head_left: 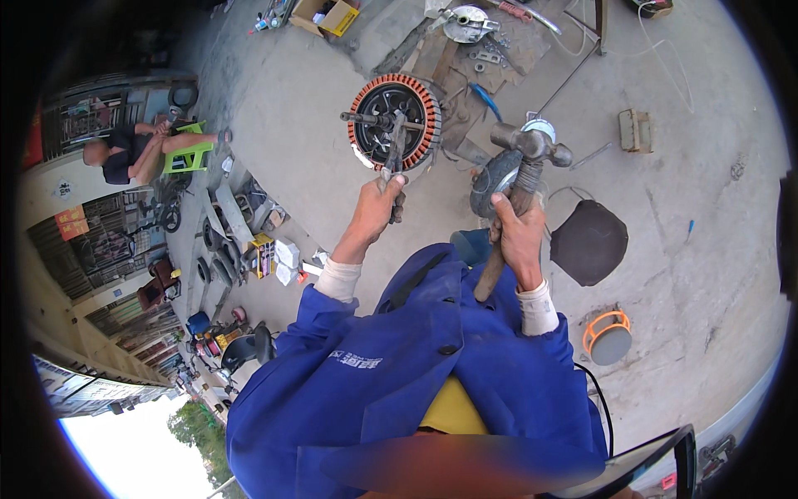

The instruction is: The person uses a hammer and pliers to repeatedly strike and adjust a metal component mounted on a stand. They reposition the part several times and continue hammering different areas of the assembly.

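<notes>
My right hand [519, 235] is closed round the wooden handle of a ball-peen hammer [532, 144], its head raised above a small black-tyred wheel [489, 187]. In my left hand [374, 208] is a dark metal tool with long jaws, like pliers [397, 150]; the hand hides its handles. The tool's far end lies over the hub of a motor stator [431, 116], a round black core ringed with copper windings. A metal axle [359, 119] sticks out of the stator toward the left. Whether the jaws grip the axle, I cannot tell.
Beyond the stator, loose metal parts and a silver hub cover [465, 25] lie on cardboard. A blue-handled tool [485, 101] is nearby. On the right are a metal box [635, 131], a dark seat [590, 243] and an orange stool [608, 336]. A person sits far left on a green chair [187, 150].
</notes>
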Tool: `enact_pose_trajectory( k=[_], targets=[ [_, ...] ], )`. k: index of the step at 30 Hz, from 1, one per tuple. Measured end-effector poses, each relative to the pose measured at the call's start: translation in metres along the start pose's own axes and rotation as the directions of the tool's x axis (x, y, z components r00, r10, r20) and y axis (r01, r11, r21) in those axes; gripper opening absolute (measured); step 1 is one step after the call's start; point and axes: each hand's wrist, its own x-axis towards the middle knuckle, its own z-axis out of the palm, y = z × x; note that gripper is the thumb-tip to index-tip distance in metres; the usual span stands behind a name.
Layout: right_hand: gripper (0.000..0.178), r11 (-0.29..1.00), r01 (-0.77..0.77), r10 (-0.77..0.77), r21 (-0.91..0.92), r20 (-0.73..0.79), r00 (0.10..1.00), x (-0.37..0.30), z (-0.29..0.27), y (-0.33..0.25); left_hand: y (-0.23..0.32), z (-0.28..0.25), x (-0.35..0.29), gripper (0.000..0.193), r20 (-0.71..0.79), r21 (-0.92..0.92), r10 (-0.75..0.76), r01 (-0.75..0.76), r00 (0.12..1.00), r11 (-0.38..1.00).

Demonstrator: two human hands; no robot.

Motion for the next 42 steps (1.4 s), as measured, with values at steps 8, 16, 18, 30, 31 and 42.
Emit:
enact_pose_trajectory(
  k=[8, 16, 18, 30, 31, 42],
  targets=[
    [0.023, 0.997, -0.060, 0.064, -0.057, 0.061, 0.996, 0.013, 0.013, 0.002, -0.001, 0.002, 0.003, 0.036, -0.047, -0.100, -0.014, 0.009, 0.999, 0.995],
    [0.021, 0.994, -0.039, 0.049, -0.098, 0.107, 0.993, 0.017, 0.027, 0.002, 0.002, 0.000, -0.001, 0.041, -0.030, -0.089, -0.040, 0.037, 0.999, 0.995],
    [0.021, 0.996, -0.026, 0.036, -0.087, 0.119, 0.992, 0.020, 0.032, 0.005, 0.001, 0.000, -0.001, 0.041, -0.028, -0.105, -0.040, 0.036, 0.999, 0.994],
    [0.022, 0.992, -0.036, 0.060, -0.117, 0.206, 0.977, 0.033, 0.065, 0.009, 0.000, 0.004, -0.002, 0.045, -0.008, -0.203, -0.069, 0.066, 0.998, 0.977],
    [0.022, 0.992, -0.028, 0.055, -0.124, 0.220, 0.974, 0.033, 0.066, 0.010, 0.000, 0.004, -0.002, 0.045, -0.004, -0.216, -0.078, 0.076, 0.997, 0.973],
    [0.011, 0.908, 0.323, -0.301, 0.269, -0.120, 0.946, 0.026, 0.065, 0.005, 0.013, 0.006, -0.008, 0.046, 0.039, -0.248, -0.118, 0.125, 0.992, 0.961]
  ],
)
